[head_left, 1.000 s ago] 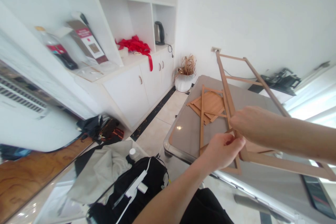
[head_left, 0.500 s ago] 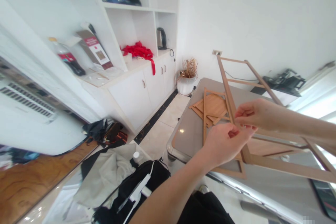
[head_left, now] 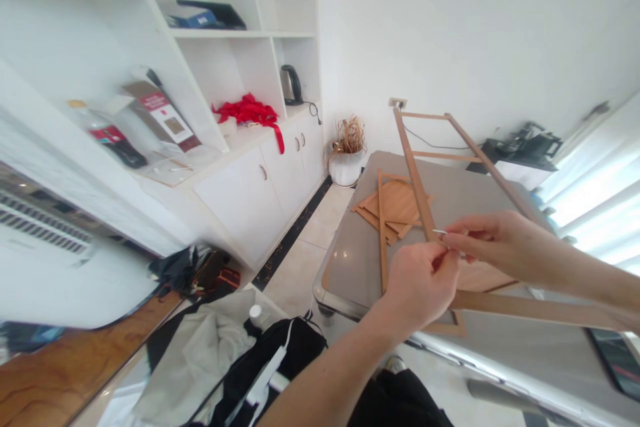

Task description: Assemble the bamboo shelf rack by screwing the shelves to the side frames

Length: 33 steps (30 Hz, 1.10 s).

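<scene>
My right hand (head_left: 500, 240) pinches a thin, silvery metal piece (head_left: 439, 232), too small to tell whether it is a screw or a hex key. Close beside it, my left hand (head_left: 423, 277) has its thumb and fingers pressed together; what lies between them is hidden. Both hands are over the wooden frame (head_left: 415, 177), whose long rails rise towards the wall. Flat wooden panels (head_left: 400, 203) and a slim wooden frame piece (head_left: 383, 233) lie on the grey table (head_left: 345, 270) to the left. A lower rail (head_left: 530, 307) runs right beneath my right forearm.
A phone (head_left: 615, 360) rests at the table's right edge. Behind are a white pot of dried plants (head_left: 346, 167) and a dark coffee machine (head_left: 535, 143). White shelving (head_left: 225, 193) stands left. Clothes (head_left: 205, 347) and a white power strip (head_left: 265, 373) lie below, left of the table.
My view has shifted slightly to the right. The thin metal piece now shows at my right fingertips, which have come nearer my left hand.
</scene>
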Each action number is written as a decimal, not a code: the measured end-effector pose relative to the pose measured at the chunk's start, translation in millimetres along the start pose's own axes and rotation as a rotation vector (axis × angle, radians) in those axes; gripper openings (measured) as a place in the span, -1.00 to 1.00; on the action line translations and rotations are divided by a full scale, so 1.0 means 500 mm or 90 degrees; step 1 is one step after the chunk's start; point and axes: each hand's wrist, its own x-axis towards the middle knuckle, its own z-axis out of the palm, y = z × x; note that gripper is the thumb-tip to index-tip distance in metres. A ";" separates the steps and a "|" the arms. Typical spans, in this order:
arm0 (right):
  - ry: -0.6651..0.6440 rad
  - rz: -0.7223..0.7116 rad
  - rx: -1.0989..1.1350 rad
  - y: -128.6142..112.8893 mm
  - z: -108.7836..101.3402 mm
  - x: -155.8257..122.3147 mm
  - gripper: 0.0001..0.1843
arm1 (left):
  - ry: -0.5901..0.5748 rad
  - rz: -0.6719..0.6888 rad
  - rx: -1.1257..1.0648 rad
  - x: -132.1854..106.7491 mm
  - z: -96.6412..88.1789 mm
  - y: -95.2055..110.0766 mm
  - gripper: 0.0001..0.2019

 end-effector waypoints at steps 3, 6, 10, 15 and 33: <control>-0.017 -0.016 0.067 0.006 -0.003 0.003 -0.58 | -0.013 0.011 -0.008 0.001 -0.001 0.006 -0.61; 0.013 0.039 0.112 0.010 -0.017 0.002 -0.52 | 0.000 -0.015 -0.028 0.002 -0.014 -0.001 -0.65; 0.007 0.042 -0.030 0.022 -0.022 -0.007 -0.56 | 0.139 -0.095 -0.064 0.004 -0.023 -0.037 -0.78; -0.017 -0.150 -0.317 0.043 0.002 0.000 -0.61 | 0.077 -0.104 -0.174 0.021 0.005 -0.087 -0.69; -0.067 -0.278 -0.427 0.043 0.006 0.027 -0.63 | -0.027 -0.099 -0.323 0.041 0.040 -0.139 -0.48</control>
